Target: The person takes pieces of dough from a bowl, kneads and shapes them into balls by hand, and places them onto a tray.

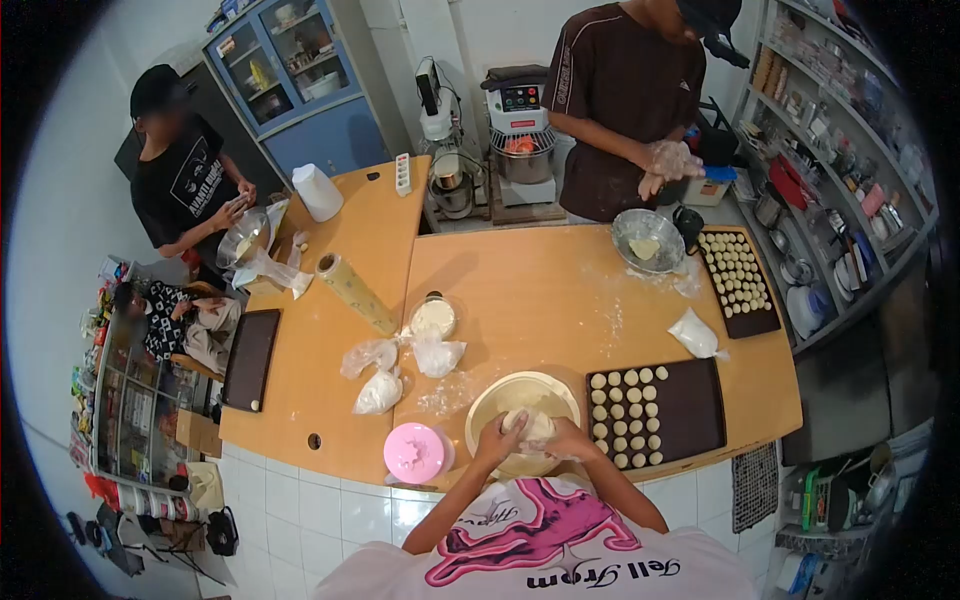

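Both of my hands are over a cream-coloured bowl at the table's front edge. My left hand curls around the left side of a pale lump of dough. Against the dough's right side is my right hand, its fingers bent and partly hidden. The bowl's contents are mostly covered by the hands and dough. Just right of the bowl lies a dark baking tray, with rows of small round dough pieces on its left part. A pink-lidded container stands to the left.
Flour bags, a small tub of white powder and a roll of wrap sit left of centre. At the far right are another filled tray and a metal bowl. Co-workers stand across the table and at left.
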### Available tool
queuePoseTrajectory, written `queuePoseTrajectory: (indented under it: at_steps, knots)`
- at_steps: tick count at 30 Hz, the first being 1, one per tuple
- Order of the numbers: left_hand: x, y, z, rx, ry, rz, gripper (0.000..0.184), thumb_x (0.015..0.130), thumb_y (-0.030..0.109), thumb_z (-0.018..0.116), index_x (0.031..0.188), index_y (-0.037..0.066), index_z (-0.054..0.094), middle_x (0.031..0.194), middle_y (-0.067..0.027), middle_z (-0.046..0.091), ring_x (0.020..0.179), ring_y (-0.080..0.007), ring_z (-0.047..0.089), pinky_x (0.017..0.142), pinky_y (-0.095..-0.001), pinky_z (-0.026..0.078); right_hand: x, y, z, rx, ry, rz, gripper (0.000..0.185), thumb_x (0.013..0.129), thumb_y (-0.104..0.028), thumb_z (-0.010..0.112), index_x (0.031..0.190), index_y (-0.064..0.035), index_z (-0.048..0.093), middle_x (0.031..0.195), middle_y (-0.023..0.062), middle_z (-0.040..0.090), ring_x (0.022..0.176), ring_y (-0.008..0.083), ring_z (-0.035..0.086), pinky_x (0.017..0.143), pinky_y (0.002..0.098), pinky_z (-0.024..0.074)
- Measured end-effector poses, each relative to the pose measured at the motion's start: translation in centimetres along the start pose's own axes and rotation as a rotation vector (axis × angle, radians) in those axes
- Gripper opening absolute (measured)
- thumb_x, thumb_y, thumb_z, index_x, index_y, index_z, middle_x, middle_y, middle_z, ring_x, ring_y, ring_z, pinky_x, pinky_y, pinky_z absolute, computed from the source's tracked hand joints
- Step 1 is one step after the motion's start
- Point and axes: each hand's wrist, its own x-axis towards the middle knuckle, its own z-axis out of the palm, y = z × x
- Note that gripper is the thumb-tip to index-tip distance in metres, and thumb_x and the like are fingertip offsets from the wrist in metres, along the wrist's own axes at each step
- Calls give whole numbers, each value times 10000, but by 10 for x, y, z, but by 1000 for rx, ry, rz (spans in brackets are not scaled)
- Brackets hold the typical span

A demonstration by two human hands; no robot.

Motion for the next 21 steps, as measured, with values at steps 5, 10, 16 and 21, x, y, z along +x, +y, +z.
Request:
queuePoseTrajectory:
  at_steps: [5, 10, 16, 21]
  knots:
    - [14, 0, -5, 210, -72, -90, 560, 818, 519, 640, 927, -29, 676, 791, -216, 667, 745, -287, 666, 689, -372, 504, -20, -42, -4, -119, -13, -51, 513, 766, -327, 774, 1046, 61, 591, 759, 64, 622, 547, 119, 566, 501, 273, 471]
    - [7, 7, 6, 200, 64, 30, 484, 820, 461, 668, 830, -23, 679, 717, -164, 661, 668, -232, 634, 638, -350, 490, -18, -40, 5, -147, -113, 68, 750, 765, -345, 772, 1272, 100, 444, 748, 103, 635, 555, 138, 584, 503, 275, 469]
    - [17, -22, 16, -162, 66, -130, 463, 851, 428, 658, 740, -20, 617, 645, -123, 598, 624, -178, 553, 624, -319, 455, -17, -38, -1, 141, -169, 169, 913, 765, -363, 779, 1401, 78, 296, 1146, 231, 559, 686, 142, 616, 595, 291, 511]
    - [9, 7, 21, -376, 16, -82, 440, 974, 408, 458, 827, 13, 585, 719, -38, 565, 688, -164, 524, 693, -306, 438, -15, -27, 4, 365, -177, 158, 894, 765, -411, 771, 1392, 48, 328, 1303, 181, 482, 946, 182, 604, 774, 336, 520]
